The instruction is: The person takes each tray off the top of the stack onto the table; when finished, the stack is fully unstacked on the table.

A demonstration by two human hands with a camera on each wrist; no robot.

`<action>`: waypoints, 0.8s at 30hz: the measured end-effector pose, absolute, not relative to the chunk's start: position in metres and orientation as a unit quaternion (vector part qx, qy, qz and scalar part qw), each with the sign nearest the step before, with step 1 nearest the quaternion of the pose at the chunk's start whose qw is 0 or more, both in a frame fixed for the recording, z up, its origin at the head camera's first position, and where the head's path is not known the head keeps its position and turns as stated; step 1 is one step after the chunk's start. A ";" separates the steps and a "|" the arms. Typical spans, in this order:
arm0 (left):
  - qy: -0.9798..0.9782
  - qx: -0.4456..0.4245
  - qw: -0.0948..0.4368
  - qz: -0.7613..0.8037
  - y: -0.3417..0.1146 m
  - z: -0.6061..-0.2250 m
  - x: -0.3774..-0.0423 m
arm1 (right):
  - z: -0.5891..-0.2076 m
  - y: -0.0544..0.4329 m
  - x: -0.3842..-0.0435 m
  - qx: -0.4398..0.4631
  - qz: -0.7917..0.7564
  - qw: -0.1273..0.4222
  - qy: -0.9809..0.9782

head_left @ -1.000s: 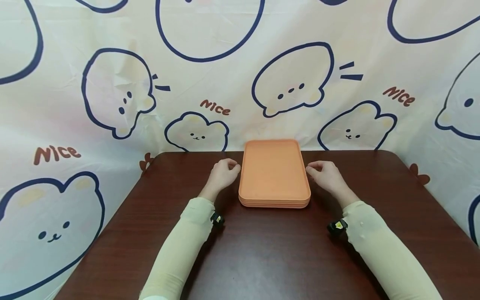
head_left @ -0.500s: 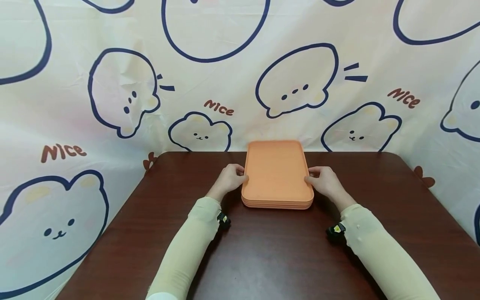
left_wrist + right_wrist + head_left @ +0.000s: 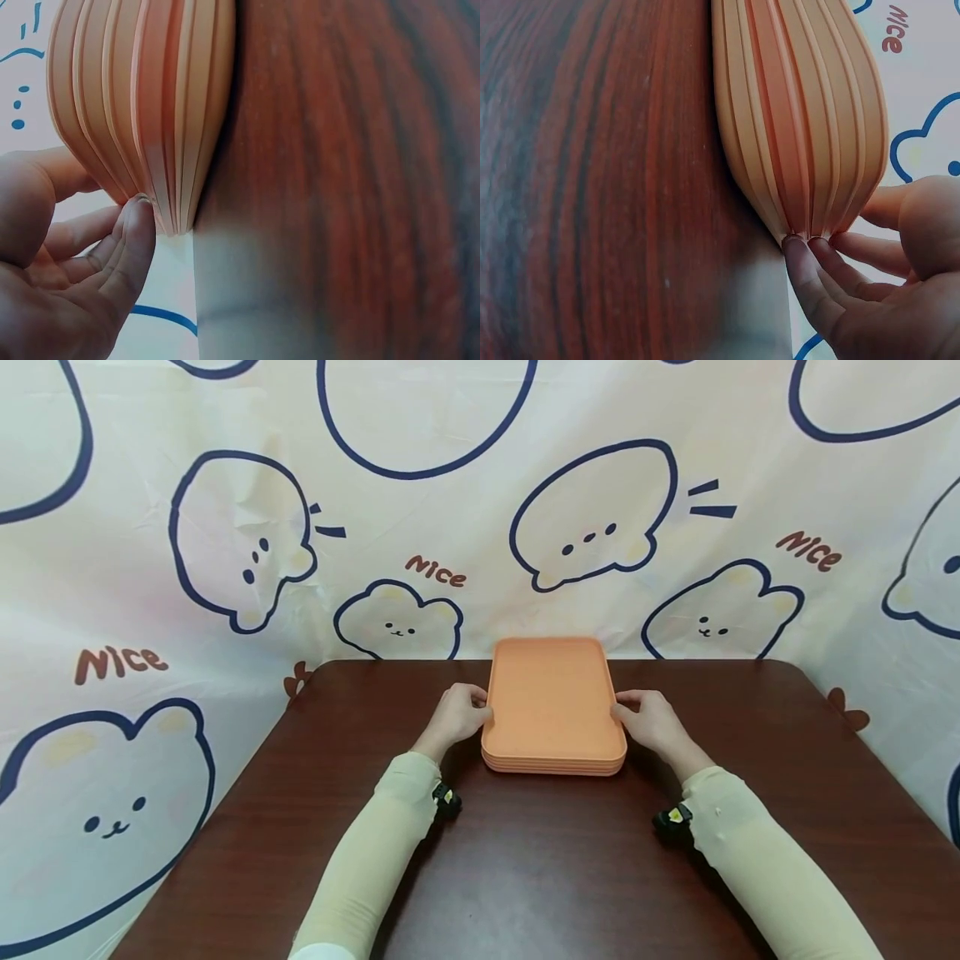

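A neat stack of several orange rectangular trays (image 3: 551,702) lies on the dark wood table, its far end near the patterned cloth. My left hand (image 3: 459,714) grips the stack's left edge, thumb over the top tray's rim. On the opposite edge, my right hand (image 3: 651,720) holds it the same way. In the left wrist view, the fingertips (image 3: 139,206) press the stacked rims from the side, with the thumb at the top tray. The right wrist view has the fingertips (image 3: 799,244) against the layered rims (image 3: 802,127) at mid-stack height or lower.
The brown table (image 3: 517,860) has rounded far corners. A white cloth (image 3: 480,527) printed with blue-outlined bears and the word Nice hangs behind it and along both sides. Small black wrist cameras (image 3: 672,822) sit on both forearms.
One second ago both hands were beside the stack, thumbs off it. They have closed in, and the thumbs now lie on the top tray's side rims. The stack remains in place.
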State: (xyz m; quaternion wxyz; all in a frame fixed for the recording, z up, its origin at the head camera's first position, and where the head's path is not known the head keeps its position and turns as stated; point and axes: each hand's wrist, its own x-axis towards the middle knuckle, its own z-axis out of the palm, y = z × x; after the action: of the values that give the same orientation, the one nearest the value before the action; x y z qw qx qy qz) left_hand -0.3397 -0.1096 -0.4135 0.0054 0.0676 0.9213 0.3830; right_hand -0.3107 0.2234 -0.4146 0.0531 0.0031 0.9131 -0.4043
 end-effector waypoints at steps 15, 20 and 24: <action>0.914 0.057 0.011 0.401 -0.118 -0.403 -0.339 | -0.412 0.223 -0.310 -0.004 -0.388 0.053 0.920; 0.891 0.043 0.037 0.450 -0.130 -0.406 -0.338 | -0.412 0.223 -0.312 0.002 -0.399 0.069 0.914; 0.848 0.022 0.063 0.526 -0.141 -0.409 -0.336 | -0.414 0.224 -0.312 0.005 -0.401 0.067 0.913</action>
State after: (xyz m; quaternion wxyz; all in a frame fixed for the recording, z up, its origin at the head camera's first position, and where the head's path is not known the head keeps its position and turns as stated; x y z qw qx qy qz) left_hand -0.3363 -0.1414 -0.4086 0.0626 0.0218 0.8478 0.5261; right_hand -0.3119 0.2236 -0.4139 0.0666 0.0052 0.9135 -0.4013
